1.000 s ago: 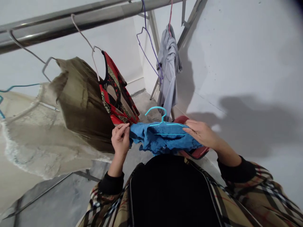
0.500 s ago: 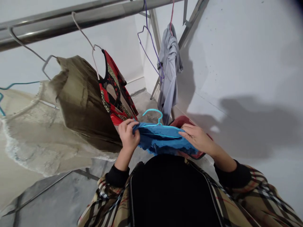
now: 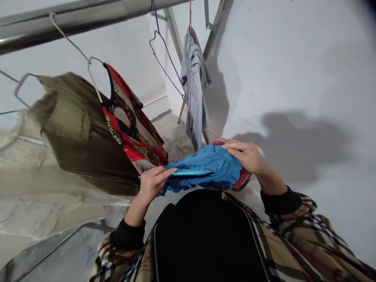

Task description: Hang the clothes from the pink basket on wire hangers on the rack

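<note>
A blue garment [image 3: 219, 162] with ruffled edges is stretched between my two hands in front of my waist. My left hand [image 3: 153, 183] pinches its left end, and the forefinger lies along the light blue hanger [image 3: 192, 172]. Only a straight stretch of that hanger shows at the garment's opening; its hook is out of sight. At the upper right edge, my right hand [image 3: 246, 156] is closed on the cloth, thumb and fingers together.
A metal rail [image 3: 111, 21] crosses the top left. From it hang an olive garment [image 3: 79, 129], a red patterned top [image 3: 132, 121], a bare purple hanger [image 3: 167, 66] and a grey garment [image 3: 194, 82]. A red basin [image 3: 245, 178] sits below my right hand; a white wall [image 3: 293, 70] rises at right.
The garment has turned, so the hanger's hook no longer shows and more ruffled cloth faces up. The left hand has moved left and slightly down. The view has shifted right.
</note>
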A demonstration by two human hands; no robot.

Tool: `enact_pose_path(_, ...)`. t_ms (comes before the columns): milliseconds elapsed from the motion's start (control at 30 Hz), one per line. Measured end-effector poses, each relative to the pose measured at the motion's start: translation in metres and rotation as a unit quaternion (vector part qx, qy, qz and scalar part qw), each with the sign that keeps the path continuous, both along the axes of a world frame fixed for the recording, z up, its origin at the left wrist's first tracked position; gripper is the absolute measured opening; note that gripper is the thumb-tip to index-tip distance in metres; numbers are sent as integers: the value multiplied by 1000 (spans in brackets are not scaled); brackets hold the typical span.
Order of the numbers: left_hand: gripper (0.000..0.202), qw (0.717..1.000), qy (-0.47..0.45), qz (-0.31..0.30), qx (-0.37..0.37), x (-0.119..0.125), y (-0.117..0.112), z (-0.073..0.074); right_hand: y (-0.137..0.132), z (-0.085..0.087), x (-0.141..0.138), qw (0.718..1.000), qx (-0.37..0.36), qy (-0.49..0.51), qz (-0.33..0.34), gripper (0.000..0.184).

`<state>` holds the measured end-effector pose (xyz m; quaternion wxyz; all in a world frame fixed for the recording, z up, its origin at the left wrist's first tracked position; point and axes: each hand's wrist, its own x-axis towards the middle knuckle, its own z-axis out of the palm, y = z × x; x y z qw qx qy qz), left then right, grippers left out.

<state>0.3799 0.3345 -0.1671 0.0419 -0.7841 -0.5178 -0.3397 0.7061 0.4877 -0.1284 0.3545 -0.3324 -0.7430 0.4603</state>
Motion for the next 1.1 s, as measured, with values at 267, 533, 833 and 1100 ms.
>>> enact_pose_path(267, 26, 998, -56, 14, -11, -3, 0, -3, 5, -14, 4, 968, 143, -170, -115, 30)
enact_pose_path(533, 19, 972, -207, 108, -8, 5, 6, 8, -27, 11, 10, 957, 101, -203, 180, 35)
enact_pose_path(833, 89, 938, -211, 262, -85, -22, 19, -17, -13, 55, 52, 988, 66, -138, -17, 32)
enact_pose_path(1100, 68, 878, -402, 230, -124, 4, -2, -55, -1, 72, -37, 968, 189, -79, -143, 36)
